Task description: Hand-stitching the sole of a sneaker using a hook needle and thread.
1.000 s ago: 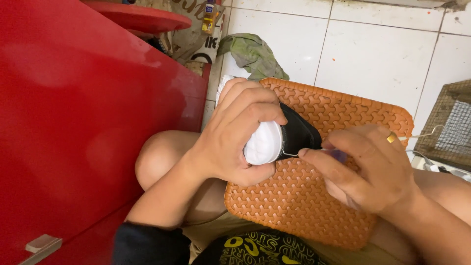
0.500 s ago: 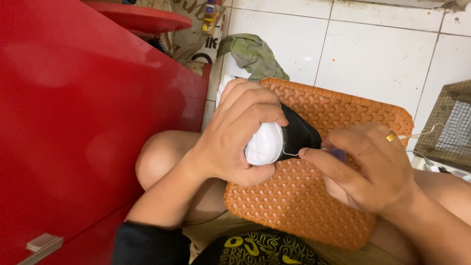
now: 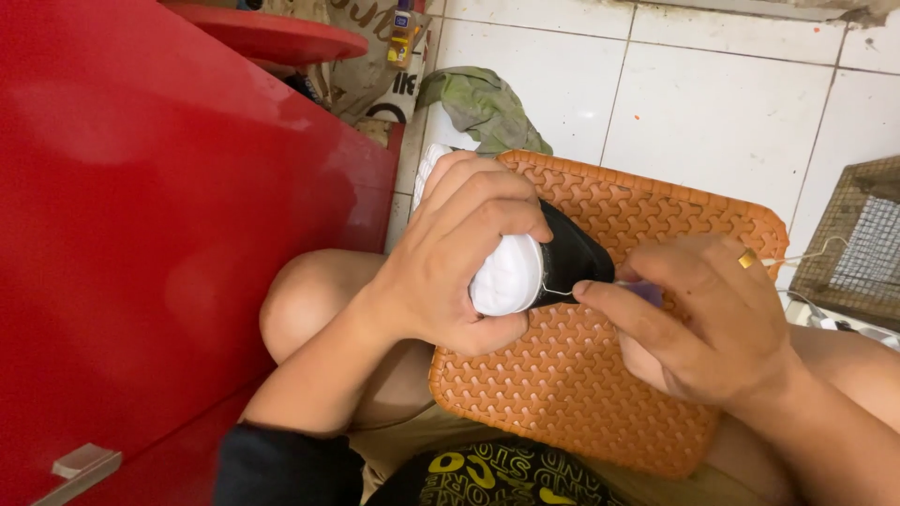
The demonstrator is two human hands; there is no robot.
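Over orange mat: left hand grips shoe; right hand pinches tool.

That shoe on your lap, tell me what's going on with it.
A person sits on a white tiled floor with an orange woven mat across the lap. The left hand wraps around a black shoe with a white sole, holding it over the mat. The right hand pinches a thin metal tool at the seam between sole and upper. A red cabinet stands beside the left arm.
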